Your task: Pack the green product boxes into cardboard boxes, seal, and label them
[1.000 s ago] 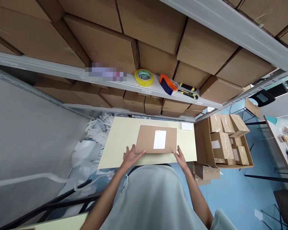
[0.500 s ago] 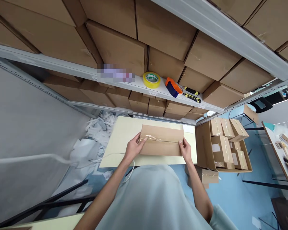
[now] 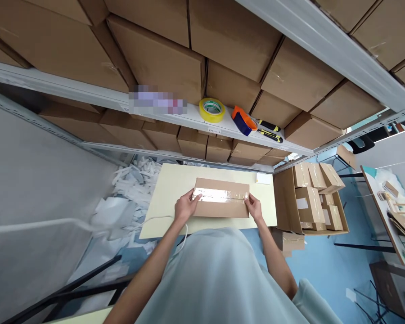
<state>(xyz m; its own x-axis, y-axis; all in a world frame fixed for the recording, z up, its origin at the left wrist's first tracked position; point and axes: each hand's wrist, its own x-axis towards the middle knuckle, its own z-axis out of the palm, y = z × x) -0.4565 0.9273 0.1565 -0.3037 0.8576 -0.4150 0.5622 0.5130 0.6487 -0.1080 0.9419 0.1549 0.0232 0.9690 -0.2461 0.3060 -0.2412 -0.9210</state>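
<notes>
A flat brown cardboard box (image 3: 222, 208) lies on the pale yellow table (image 3: 170, 198), its taped seam facing up with shiny clear tape along the middle. My left hand (image 3: 185, 208) grips the box's left end, fingers curled over the top edge. At the right end, my right hand (image 3: 254, 208) holds it the same way. Both hands are closed on the box.
An open carton (image 3: 283, 198) full of several small taped boxes stands right of the table. On the shelf (image 3: 189, 118) above sit a yellow tape roll (image 3: 211, 110), an orange-blue tape dispenser (image 3: 243, 120) and two utility knives (image 3: 267, 128). White paper scraps (image 3: 128, 193) pile at the left.
The box has been turned over: its white label faced up a second ago, now the taped seam faces up. Both hands moved from the near corners to grip the box's ends.
</notes>
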